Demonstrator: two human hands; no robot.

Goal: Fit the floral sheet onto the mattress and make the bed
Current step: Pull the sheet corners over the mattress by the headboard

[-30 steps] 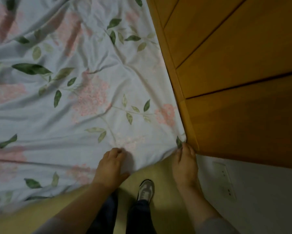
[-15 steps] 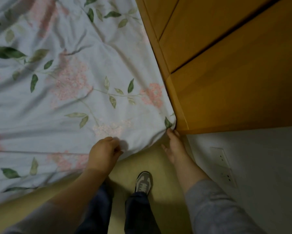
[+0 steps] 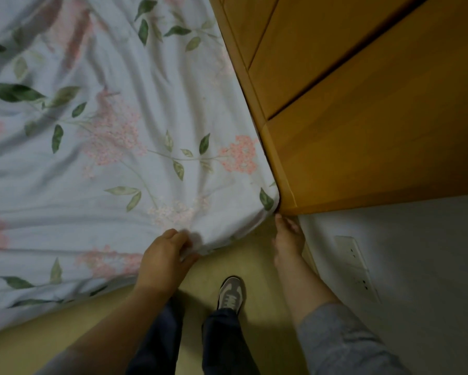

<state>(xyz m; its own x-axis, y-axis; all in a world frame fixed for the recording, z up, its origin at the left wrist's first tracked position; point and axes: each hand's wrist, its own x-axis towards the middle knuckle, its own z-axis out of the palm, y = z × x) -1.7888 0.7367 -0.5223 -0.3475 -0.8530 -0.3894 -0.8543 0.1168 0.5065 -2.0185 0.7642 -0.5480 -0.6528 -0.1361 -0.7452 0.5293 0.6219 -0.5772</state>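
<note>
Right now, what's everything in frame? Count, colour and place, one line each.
floral sheet: 1, pale blue with pink flowers and green leaves, spread over left and centre
wooden panel: 1, orange-brown, upper right, against the sheet's corner
wall: 1, off-white, lower right
socket plate: one long or two stacked, unclear, white, on the wall
floor: 1, yellow-beige, bottom
shoe: 1 visible, grey and white, on the floor at bottom centre
trouser legs: 2, dark navy, bottom centre
sleeve: 1, grey, right forearm
left hand: 1, grips the sheet's edge
right hand: 1, fingers straight, at the sheet's corner
</note>
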